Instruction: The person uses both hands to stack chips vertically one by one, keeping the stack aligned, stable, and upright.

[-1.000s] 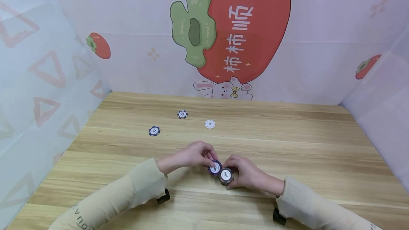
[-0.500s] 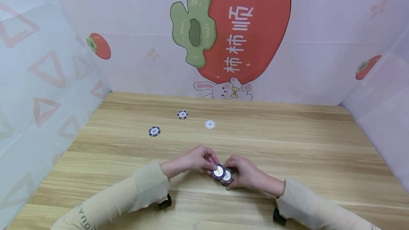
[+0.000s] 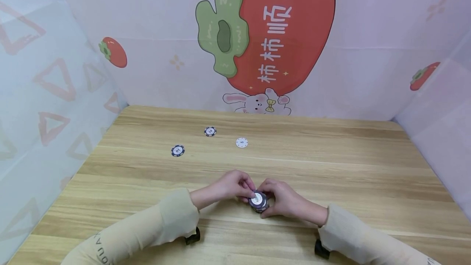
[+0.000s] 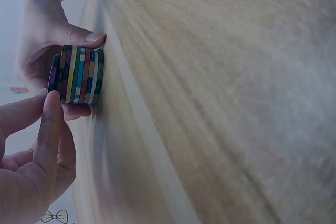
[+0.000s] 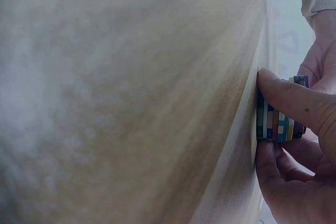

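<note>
A stack of poker chips [image 4: 83,75] in many colours stands on the wooden table [image 3: 331,167]. My right hand [image 3: 284,199] grips the stack from the right, thumb and fingers around its sides. My left hand [image 3: 235,185] pinches a purple poker chip [image 3: 258,200] by its edge, with thumb and fingertips. In the head view this chip covers most of the stack's top. The left wrist view shows the chip's edge lying against the stack's top end, slightly offset. From the right wrist, the striped edges of the stack [image 5: 275,124] show between my right thumb and fingers.
Two dark blue and white chips [image 3: 178,151] lie flat at the back left, and a white chip [image 3: 241,142] lies to their right. A printed cloth [image 3: 158,68] hangs behind the table, with more cloth at both sides.
My left hand has moved right and slightly toward me, carrying the purple chip from beside the stack to over its top. My right hand has stayed in place around the stack.
</note>
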Demonstrator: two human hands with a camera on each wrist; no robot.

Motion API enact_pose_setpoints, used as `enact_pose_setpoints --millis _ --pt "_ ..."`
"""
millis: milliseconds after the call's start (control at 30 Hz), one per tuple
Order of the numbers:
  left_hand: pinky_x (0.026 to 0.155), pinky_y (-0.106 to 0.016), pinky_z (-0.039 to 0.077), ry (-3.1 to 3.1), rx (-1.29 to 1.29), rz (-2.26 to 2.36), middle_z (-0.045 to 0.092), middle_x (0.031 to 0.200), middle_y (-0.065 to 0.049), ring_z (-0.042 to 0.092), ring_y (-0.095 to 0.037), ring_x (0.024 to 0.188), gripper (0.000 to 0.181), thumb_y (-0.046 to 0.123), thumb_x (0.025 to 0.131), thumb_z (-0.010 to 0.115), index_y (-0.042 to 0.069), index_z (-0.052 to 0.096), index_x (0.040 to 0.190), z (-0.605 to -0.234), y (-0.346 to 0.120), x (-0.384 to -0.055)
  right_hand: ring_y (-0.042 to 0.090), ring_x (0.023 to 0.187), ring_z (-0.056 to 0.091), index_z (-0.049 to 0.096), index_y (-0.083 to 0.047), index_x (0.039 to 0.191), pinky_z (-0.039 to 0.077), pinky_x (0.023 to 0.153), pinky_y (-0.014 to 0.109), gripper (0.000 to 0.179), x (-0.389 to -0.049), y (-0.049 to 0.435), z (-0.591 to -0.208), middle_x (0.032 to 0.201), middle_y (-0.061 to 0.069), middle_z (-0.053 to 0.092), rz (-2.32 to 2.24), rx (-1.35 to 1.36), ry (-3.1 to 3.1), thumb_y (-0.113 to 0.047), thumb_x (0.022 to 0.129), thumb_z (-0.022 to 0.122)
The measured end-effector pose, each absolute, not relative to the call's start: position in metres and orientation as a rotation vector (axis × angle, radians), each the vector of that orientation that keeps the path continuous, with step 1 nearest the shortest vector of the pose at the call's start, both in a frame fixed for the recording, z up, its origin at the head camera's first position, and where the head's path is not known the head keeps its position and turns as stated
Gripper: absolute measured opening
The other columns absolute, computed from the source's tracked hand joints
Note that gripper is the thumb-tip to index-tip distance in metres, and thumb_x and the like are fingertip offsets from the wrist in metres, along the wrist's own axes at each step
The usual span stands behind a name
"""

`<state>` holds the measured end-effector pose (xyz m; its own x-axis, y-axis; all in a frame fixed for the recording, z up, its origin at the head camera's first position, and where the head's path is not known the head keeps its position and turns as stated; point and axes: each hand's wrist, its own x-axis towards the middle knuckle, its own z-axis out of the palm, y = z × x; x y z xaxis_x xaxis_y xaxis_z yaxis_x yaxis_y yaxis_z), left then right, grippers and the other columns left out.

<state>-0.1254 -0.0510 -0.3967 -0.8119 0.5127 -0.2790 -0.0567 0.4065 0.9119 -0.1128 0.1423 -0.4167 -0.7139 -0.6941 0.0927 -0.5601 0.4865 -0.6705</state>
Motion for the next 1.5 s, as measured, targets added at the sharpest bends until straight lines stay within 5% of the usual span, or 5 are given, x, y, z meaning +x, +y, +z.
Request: enact_pose_setpoints --millis 967,1500 --pt "0.052 -0.024 0.049 2.254 0.486 1.325 0.06 0.067 -0.001 0.057 -0.008 0.052 0.01 0.004 0.077 0.069 -0.002 0.062 0.08 -0.395 -0.045 -0.122 0.008 0.086 0.054 0.064 -0.008 0.095 0.046 0.079 0.025 0.043 -0.113 0.142 -0.415 0.093 -0.004 0.059 -1.03 -1.058 2.537 -0.015 0.058 0.084" --pt "0.069 -0.02 0.045 2.579 1.077 0.631 0.06 0.085 0.0 0.056 -0.01 0.076 0.012 0.014 0.082 0.065 0.007 0.062 0.092 -0.38 -0.054 -0.159 0.01 0.088 0.055 0.065 -0.01 0.096 0.046 0.08 0.027 0.042 -0.113 0.143 -0.414 0.094 -0.004 0.059 -1.027 -1.077 2.536 -0.016 0.058 0.085"
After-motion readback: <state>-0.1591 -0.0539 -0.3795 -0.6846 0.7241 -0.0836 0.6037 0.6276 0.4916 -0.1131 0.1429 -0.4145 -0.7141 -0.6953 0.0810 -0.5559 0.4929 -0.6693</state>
